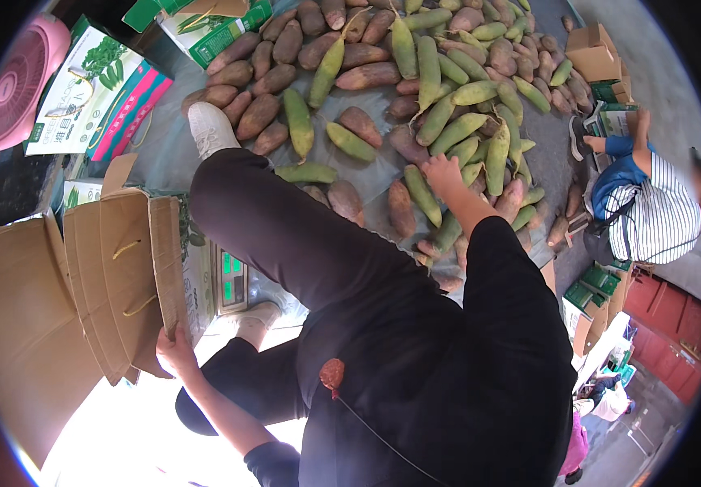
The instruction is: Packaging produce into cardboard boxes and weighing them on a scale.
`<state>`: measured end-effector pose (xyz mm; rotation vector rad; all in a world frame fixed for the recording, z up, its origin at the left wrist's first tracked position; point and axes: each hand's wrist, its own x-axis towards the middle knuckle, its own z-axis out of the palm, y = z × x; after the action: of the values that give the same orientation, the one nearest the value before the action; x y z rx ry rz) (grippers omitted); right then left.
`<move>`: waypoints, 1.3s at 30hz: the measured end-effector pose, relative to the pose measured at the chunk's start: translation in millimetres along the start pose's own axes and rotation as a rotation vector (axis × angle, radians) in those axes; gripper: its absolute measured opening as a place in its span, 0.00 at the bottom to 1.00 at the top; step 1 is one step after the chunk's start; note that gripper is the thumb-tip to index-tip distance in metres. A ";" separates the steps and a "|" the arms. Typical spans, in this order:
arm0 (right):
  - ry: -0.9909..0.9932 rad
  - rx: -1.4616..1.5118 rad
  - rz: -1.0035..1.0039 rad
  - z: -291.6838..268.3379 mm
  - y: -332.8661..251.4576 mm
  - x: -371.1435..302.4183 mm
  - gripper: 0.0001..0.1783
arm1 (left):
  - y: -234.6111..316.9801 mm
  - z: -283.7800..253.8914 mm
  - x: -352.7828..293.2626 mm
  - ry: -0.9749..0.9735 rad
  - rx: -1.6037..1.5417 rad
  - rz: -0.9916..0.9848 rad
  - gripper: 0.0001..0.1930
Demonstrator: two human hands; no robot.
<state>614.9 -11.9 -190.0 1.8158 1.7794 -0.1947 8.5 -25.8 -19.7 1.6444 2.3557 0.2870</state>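
My left hand (176, 353) is closed on the near edge of an open cardboard box (168, 260), which has yellow cord handles on its flap. Right beside the box, a scale (232, 284) shows green lit displays. My right hand (445, 178) reaches into a large pile of roots, its fingers bent at the lower end of a reddish-brown root (407, 144) that looks like a sweet potato. Long green radishes (457, 130) lie close around that hand, and one green radish (422, 195) is just below it. The fingertips are partly hidden.
My raised leg (285, 219) crosses between box and pile, its white shoe (211, 130) at the pile's left edge. Printed cartons (82, 89) and a pink plastic basket (21, 81) stand far left. At right a person in a striped shirt (651, 207) sits near more boxes (598, 53).
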 end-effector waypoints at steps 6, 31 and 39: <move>-0.031 -0.121 -0.138 24.8 2.6 0.9 0.13 | -0.5 0.9 0.6 0.000 -0.005 -0.027 0.09; 0.567 0.632 0.438 -30.7 72.5 0.8 0.33 | 10.7 -3.0 1.2 0.038 0.063 -0.091 0.09; 0.787 1.239 0.303 -134.6 55.7 10.0 0.32 | 1.6 -3.6 -1.6 0.011 0.023 -0.120 0.08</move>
<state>629.9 66.7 -67.9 3.3746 1.9783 -0.6287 9.4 -26.8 -15.6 1.5070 2.4624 0.2463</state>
